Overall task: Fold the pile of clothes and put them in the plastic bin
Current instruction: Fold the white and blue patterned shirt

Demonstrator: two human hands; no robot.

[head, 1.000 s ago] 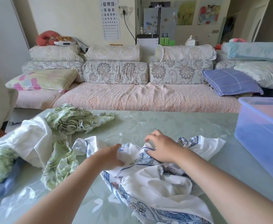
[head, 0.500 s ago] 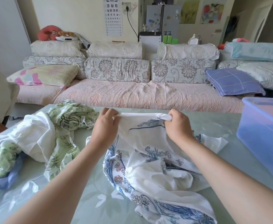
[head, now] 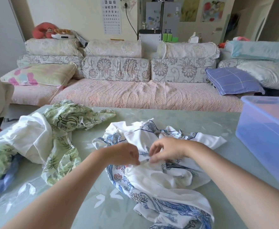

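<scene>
Blue-and-white floral garment (head: 153,180) lies crumpled mid-bench, unfolded, one end trailing toward the near edge. Left hand (head: 122,153) and right hand (head: 166,149) are on top of it, close together, fingertips almost meeting. Both hands have their fingers (head: 153,158) curled in, pinching the same small strip of the garment's white edge between them. The rest of the cloth is slack on the bench (head: 193,119).

Pile of clothes (head: 41,138) is on the left side of the bench, near the garment but not touching it: white piece on top, green leaf-print piece tangled around it, blue fabric at the far left edge. All unfolded.

Plastic bin (head: 264,142) sits on the right end of the bench, translucent bluish, well apart from the hands, partly out of shot. Can't tell its contents.

Bench top is pale green with a white flower pattern. Behind it there's a sofa (head: 135,96) with floral back cushions, a purple check cushion (head: 232,80) at the right and an eye chart (head: 111,15) on the wall.
</scene>
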